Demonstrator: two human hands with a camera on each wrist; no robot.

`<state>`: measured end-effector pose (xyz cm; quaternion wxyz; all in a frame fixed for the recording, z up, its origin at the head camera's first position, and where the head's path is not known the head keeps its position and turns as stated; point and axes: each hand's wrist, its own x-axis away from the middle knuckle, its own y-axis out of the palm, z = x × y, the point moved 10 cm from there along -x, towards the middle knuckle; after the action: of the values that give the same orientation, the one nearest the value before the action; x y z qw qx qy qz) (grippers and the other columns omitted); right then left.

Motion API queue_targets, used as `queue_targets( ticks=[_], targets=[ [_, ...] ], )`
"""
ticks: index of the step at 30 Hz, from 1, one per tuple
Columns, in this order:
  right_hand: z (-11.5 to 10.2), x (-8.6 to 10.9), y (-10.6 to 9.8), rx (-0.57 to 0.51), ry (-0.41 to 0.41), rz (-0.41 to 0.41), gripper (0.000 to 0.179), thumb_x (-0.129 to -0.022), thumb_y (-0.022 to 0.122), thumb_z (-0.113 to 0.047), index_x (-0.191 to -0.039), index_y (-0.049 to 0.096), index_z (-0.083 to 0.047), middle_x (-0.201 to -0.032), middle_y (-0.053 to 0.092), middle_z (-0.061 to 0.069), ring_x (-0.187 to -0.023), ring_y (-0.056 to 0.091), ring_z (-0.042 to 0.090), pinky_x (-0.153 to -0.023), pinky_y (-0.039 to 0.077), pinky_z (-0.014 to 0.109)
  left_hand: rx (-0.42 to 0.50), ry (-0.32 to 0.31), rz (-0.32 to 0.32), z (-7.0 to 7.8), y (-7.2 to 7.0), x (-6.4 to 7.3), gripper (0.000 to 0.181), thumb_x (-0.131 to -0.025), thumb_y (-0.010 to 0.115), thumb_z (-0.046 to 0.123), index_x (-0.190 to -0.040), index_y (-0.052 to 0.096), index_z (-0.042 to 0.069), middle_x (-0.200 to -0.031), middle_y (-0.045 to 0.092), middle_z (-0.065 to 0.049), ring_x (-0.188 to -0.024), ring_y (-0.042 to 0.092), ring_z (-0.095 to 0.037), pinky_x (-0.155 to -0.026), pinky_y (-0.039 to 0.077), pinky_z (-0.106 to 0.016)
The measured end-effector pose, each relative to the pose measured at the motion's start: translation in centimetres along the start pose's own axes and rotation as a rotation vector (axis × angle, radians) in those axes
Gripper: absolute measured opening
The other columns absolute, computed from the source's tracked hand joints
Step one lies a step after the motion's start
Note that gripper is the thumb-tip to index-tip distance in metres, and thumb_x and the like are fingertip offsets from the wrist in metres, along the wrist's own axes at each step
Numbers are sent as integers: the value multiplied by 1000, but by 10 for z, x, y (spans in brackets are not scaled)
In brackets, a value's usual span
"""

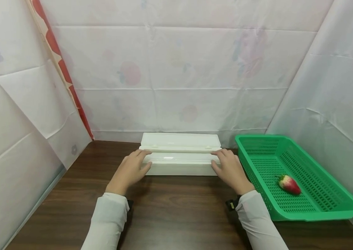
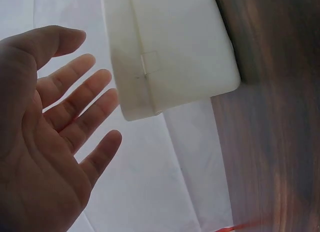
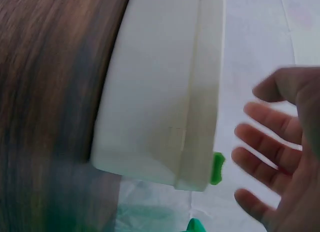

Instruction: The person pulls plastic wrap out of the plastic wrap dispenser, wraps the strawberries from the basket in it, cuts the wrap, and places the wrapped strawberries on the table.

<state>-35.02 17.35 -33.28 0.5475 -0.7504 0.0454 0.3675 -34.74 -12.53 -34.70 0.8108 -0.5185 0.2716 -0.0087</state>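
Note:
A long white plastic box (image 1: 181, 169) lies on the table near the back wall, with a flat white panel (image 1: 181, 139) along its far side. My left hand (image 1: 130, 171) is at the box's left end and my right hand (image 1: 231, 171) at its right end, both with spread, slightly bent fingers. In the left wrist view, the left palm (image 2: 45, 162) faces the box's seamed end (image 2: 175, 57). The right wrist view has the right fingers (image 3: 270, 144) a little apart from the box (image 3: 150, 102). Neither hand grips anything; whether fingertips touch the box, I cannot tell.
To the right of the box stands a green plastic basket (image 1: 323, 217) with a red and pale strawberry-like fruit (image 1: 289, 184) in it. White patterned sheets (image 1: 179, 62) hang behind and on both sides of the dark wooden table (image 1: 176, 215). A small green piece (image 3: 217, 168) shows beside the box.

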Motion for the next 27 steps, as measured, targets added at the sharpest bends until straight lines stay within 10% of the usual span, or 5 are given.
queue_targets(
  ticks=[27],
  targets=[
    [31,2,17,72,248,-33,20,-99,65,-22,-110,74,-8,-114,66,13,-108,56,37,-87,44,54,-59,-21,-23,-8,11,0,28,-98,66,21,-122,71,7,-123,65,-15,-122,55,-37,-100,42,-59]
  ],
)
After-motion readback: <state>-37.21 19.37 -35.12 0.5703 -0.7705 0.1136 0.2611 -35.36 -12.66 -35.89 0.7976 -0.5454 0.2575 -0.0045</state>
